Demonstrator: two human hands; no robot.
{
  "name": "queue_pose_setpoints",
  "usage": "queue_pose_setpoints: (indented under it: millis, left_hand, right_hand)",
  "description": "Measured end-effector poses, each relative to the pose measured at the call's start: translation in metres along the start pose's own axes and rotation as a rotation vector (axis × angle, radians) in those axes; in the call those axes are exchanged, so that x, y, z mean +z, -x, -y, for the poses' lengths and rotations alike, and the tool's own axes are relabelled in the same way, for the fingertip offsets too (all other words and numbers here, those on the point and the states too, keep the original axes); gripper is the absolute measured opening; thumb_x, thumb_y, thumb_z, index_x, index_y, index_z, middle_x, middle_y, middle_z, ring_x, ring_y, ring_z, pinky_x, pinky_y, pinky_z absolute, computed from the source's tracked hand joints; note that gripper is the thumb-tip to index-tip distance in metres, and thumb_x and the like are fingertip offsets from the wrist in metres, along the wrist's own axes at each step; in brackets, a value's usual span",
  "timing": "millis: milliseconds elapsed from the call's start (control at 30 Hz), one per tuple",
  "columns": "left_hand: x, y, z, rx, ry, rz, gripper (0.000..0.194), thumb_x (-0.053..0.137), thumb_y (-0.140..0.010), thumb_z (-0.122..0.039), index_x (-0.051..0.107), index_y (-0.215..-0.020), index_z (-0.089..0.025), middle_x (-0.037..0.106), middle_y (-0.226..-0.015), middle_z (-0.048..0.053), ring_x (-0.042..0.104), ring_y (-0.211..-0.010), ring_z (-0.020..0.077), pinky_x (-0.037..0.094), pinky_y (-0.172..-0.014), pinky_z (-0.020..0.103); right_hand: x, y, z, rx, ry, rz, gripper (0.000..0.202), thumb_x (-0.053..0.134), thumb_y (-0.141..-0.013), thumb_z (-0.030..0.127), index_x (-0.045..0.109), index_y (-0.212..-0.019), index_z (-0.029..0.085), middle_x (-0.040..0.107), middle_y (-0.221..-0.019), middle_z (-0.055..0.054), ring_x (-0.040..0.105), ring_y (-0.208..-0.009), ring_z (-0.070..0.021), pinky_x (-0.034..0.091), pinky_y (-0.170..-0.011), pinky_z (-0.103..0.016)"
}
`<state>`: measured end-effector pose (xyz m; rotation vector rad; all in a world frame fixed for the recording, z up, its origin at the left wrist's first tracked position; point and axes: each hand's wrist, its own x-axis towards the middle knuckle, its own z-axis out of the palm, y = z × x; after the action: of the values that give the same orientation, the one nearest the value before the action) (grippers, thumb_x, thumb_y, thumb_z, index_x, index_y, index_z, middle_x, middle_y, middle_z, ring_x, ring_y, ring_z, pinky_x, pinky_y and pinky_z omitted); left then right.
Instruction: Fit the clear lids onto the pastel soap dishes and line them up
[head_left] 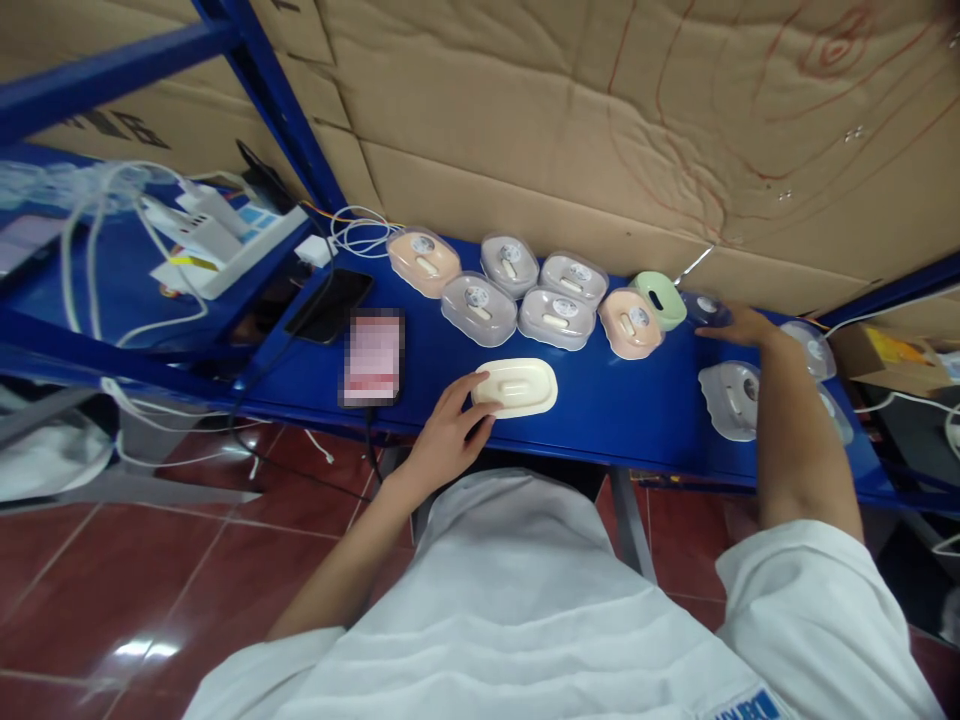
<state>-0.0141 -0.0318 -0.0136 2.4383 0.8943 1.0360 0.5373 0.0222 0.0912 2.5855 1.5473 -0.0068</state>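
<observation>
My left hand (455, 428) has its fingers and thumb at the left end of a cream oval plastic piece (517, 387) with a raised middle, which lies near the table's front edge. Stretched out to the back right, my right hand (739, 326) has its fingers around a clear plastic cover (707, 308) with a round sticker. Motion blurs those fingers a little. Just left of that cover is a light green oval box (660, 300) with a dark slot. A peach box (631, 324) under a clear cover sits in front of the green one.
Several grey and peach covered boxes (556, 318) stand along the back of the blue table (600, 425). More lie beside my right forearm, including a grey box (731, 400). To the left are a pixelated screen (373, 358), a black phone (330, 305) and a power strip (225, 250) with cables.
</observation>
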Motion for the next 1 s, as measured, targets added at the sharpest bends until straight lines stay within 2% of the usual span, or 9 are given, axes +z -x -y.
queue_pose_setpoints:
  millis: [167, 267, 433, 533, 633, 733, 800, 867, 1000]
  left_hand:
    - [0.0, -0.001, 0.0, 0.003, -0.002, 0.006, 0.022, 0.058, -0.102, -0.015, 0.07, -0.12, -0.021, 0.056, -0.152, 0.015, 0.052, -0.146, 0.0326, 0.05, -0.119, 0.058]
    - [-0.001, -0.001, -0.001, -0.002, 0.012, 0.01, 0.023, 0.057, -0.102, -0.015, 0.07, -0.12, -0.022, 0.06, -0.148, 0.014, 0.051, -0.148, 0.0315, 0.051, -0.119, 0.056]
    - [-0.001, -0.001, -0.001, -0.018, 0.024, -0.006, 0.015, 0.063, -0.101, -0.02, 0.07, -0.114, -0.023, 0.065, -0.141, 0.012, 0.054, -0.146, 0.0302, 0.052, -0.119, 0.055]
    - [0.001, 0.0, 0.001, -0.043, 0.026, -0.022, 0.01, 0.069, -0.099, -0.026, 0.07, -0.108, -0.024, 0.065, -0.141, 0.011, 0.057, -0.144, 0.0304, 0.052, -0.119, 0.056]
    - [0.001, 0.0, 0.002, -0.046, 0.023, -0.033, 0.007, 0.069, -0.099, -0.026, 0.069, -0.105, -0.023, 0.064, -0.142, 0.013, 0.058, -0.142, 0.0293, 0.053, -0.119, 0.054]
    - [0.0, 0.001, 0.004, -0.016, 0.02, -0.041, 0.006, 0.067, -0.101, -0.026, 0.068, -0.105, -0.022, 0.063, -0.141, 0.013, 0.057, -0.143, 0.0288, 0.052, -0.12, 0.052]
    - [0.0, 0.001, 0.004, -0.006, 0.019, -0.039, 0.006, 0.067, -0.101, -0.026, 0.067, -0.106, -0.021, 0.063, -0.141, 0.013, 0.056, -0.143, 0.0288, 0.051, -0.12, 0.052]
    - [0.0, 0.001, 0.004, -0.007, 0.021, -0.037, 0.006, 0.066, -0.101, -0.025, 0.067, -0.106, -0.021, 0.062, -0.142, 0.013, 0.056, -0.143, 0.0291, 0.051, -0.12, 0.052]
    - [-0.001, 0.0, 0.003, -0.019, 0.034, -0.024, 0.006, 0.066, -0.101, -0.026, 0.067, -0.105, -0.022, 0.062, -0.143, 0.013, 0.056, -0.144, 0.0293, 0.051, -0.12, 0.052]
  right_hand:
    - [-0.011, 0.01, 0.01, 0.065, -0.037, 0.047, 0.079, 0.075, -0.096, 0.053, 0.051, -0.154, 0.005, 0.061, -0.141, -0.03, 0.059, -0.118, -0.0272, 0.04, -0.09, -0.037]
    - [-0.019, 0.034, 0.027, 0.124, -0.022, -0.158, 0.076, 0.063, -0.1, 0.062, 0.048, -0.156, 0.013, 0.055, -0.148, -0.03, 0.057, -0.126, -0.0352, 0.039, -0.096, -0.043]
    - [-0.022, 0.108, 0.062, 0.072, -0.067, -0.548, 0.057, 0.061, -0.101, 0.056, 0.062, -0.14, 0.014, 0.062, -0.14, -0.028, 0.056, -0.129, -0.042, 0.041, -0.105, -0.05]
    - [-0.004, 0.166, 0.083, -0.077, -0.177, -0.645, 0.054, 0.059, -0.102, 0.057, 0.06, -0.14, 0.019, 0.061, -0.143, -0.023, 0.054, -0.134, -0.0407, 0.043, -0.112, -0.054]
    - [0.029, 0.223, 0.103, -0.293, -0.326, -0.582, 0.052, 0.056, -0.103, 0.057, 0.056, -0.146, 0.027, 0.058, -0.148, -0.018, 0.055, -0.139, -0.0383, 0.047, -0.113, -0.056]
    - [0.066, 0.259, 0.113, -0.398, -0.402, -0.491, 0.053, 0.058, -0.103, 0.054, 0.053, -0.15, 0.029, 0.057, -0.151, -0.018, 0.055, -0.141, -0.0387, 0.051, -0.111, -0.059]
    - [0.079, 0.267, 0.11, -0.432, -0.409, -0.424, 0.054, 0.057, -0.103, 0.053, 0.051, -0.152, 0.029, 0.056, -0.153, -0.018, 0.055, -0.143, -0.0395, 0.051, -0.11, -0.062]
    - [0.077, 0.257, 0.102, -0.459, -0.406, -0.394, 0.054, 0.055, -0.104, 0.053, 0.052, -0.152, 0.028, 0.054, -0.158, -0.017, 0.052, -0.146, -0.0392, 0.049, -0.111, -0.063]
    - [0.033, 0.179, 0.089, -0.358, -0.383, -0.521, 0.048, 0.041, -0.11, 0.046, 0.059, -0.148, 0.024, 0.058, -0.156, -0.015, 0.053, -0.145, -0.0333, 0.045, -0.116, -0.056]
